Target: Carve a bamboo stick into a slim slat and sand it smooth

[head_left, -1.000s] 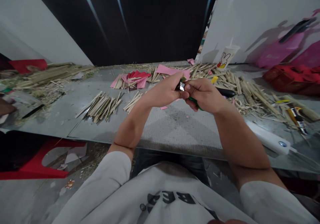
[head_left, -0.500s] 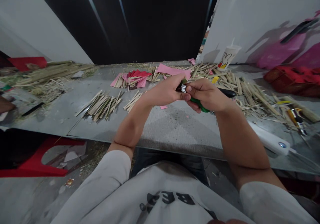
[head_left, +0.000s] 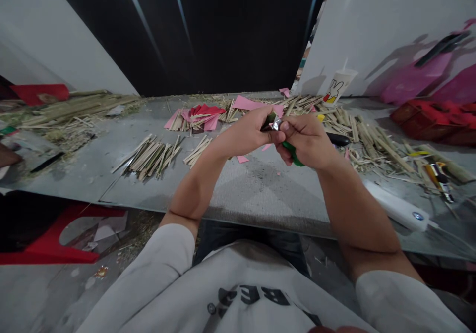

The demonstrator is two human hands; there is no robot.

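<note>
My right hand (head_left: 310, 137) is closed around a green-handled tool (head_left: 295, 157). Its shiny metal head shows between my two hands; the exact kind of tool is hidden by my fingers. My left hand (head_left: 249, 131) is closed on a small dark green piece (head_left: 269, 120), perhaps bamboo, which meets the metal head. Both hands touch at the thumbs above the grey table (head_left: 260, 194). Left of them lie a bundle of thin bamboo strips (head_left: 152, 157) and a smaller bundle (head_left: 199, 149). Behind, a pink paper sheet (head_left: 247, 103) rests on more strips.
Red and pink folded papers (head_left: 204, 115) lie at the back. To the right are piled bamboo pieces (head_left: 372, 139), a rabbit-print cup (head_left: 338, 85), a black handle (head_left: 337, 138), a white glue-gun-like device (head_left: 399, 209) and red boxes (head_left: 424, 117). Another person's hand (head_left: 8, 154) shows at far left.
My right hand has turned slightly and shifted a little up and left with the green-handled tool. The metal head now sits slightly higher. My left hand stays almost in place.
</note>
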